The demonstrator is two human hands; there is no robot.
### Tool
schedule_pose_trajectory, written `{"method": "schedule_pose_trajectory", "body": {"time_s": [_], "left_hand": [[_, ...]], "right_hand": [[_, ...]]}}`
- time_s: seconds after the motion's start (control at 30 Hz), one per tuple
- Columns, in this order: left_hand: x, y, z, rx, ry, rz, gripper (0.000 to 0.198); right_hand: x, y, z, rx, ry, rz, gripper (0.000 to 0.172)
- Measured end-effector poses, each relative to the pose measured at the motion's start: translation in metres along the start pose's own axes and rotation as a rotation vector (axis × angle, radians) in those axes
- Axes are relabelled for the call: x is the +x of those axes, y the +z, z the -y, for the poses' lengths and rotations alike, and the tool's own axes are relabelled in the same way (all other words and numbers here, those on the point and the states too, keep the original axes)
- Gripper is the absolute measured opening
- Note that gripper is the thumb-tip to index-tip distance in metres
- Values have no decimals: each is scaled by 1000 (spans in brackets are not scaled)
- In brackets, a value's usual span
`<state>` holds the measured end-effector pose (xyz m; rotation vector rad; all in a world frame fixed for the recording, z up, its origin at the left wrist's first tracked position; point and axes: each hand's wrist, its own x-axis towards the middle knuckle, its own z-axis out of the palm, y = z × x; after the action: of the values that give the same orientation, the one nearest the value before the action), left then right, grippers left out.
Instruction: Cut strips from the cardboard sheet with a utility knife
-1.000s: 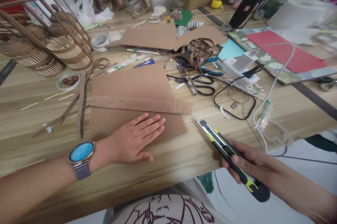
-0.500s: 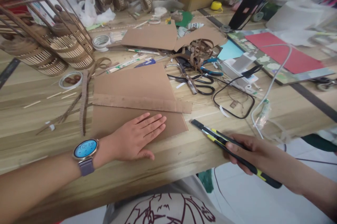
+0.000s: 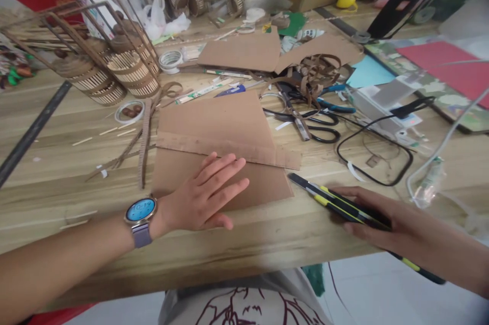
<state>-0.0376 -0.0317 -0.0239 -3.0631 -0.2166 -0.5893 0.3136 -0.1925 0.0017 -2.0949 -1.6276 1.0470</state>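
Observation:
A sheet of brown cardboard (image 3: pixel 217 116) lies on the table in front of me, with a narrow cardboard strip (image 3: pixel 229 151) across it. My left hand (image 3: pixel 208 197), fingers spread, is over the lower part of the sheet, its fingertips near the strip's lower edge. A watch is on that wrist. My right hand (image 3: pixel 385 218) is wrapped round a black and yellow utility knife (image 3: pixel 328 198). The knife's tip points left, close to the right corner of the sheet, and its rear end sticks out below my hand.
Scissors (image 3: pixel 324 134) and a tangle of brown strips (image 3: pixel 317 73) lie beyond the sheet. A black cable (image 3: pixel 376 182) loops at the right. Woven bamboo baskets (image 3: pixel 132 70) in a frame stand at the left, near a tape roll (image 3: pixel 170 61). The table's front edge is close to me.
The view has shifted, so most things appear further right. My left hand's fingers look more raised and spread. My right hand's grip on the knife has turned, with the thumb now lower.

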Motion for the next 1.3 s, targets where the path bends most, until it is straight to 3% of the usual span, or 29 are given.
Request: {"method": "schedule_pose_trajectory", "body": {"time_s": [0.23, 0.4, 0.67, 0.87, 1.17, 1.3], "left_hand": [[-4, -3, -2, 30, 10, 10, 74], [1, -2, -1, 45, 52, 79, 73], [9, 7, 3, 9, 142, 218, 73], [11, 12, 5, -13, 150, 303, 64], [11, 15, 4, -39, 131, 268, 55], [10, 16, 3, -34, 127, 269, 53]], "right_hand": [[21, -7, 1, -180, -276, 18, 44], [32, -8, -1, -301, -438, 32, 42], [38, -8, -4, -330, -550, 51, 45], [39, -4, -5, -419, -613, -15, 45], [37, 17, -12, -576, -726, -193, 45], [34, 20, -15, -598, -726, -208, 44]]}}
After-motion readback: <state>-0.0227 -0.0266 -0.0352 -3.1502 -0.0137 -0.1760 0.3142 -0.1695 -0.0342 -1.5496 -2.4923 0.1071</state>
